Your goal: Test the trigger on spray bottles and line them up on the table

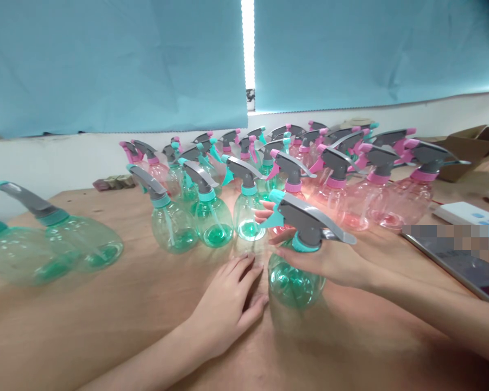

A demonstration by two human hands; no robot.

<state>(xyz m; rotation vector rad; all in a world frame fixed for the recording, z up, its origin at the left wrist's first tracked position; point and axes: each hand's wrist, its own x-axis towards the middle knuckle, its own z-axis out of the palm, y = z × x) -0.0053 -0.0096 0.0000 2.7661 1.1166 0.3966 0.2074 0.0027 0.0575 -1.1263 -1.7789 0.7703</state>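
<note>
Green-bodied spray bottle (296, 288) sits ahead of the bottle rows (248, 191) on the wooden table (146, 320). Right hand (330, 264) at its neck, fingers spread, probably steadying; firm grip can't be told. Left hand (224, 301) palm-down, half-curled, empty, likely just bracing.

2 bottles (83, 239) on the table (85, 331), left of the bottle cluster (214, 217); box (462, 155) right.

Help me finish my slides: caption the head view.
Right hand around a green bottle, left hand on the table, more spray bottles behind.
</note>
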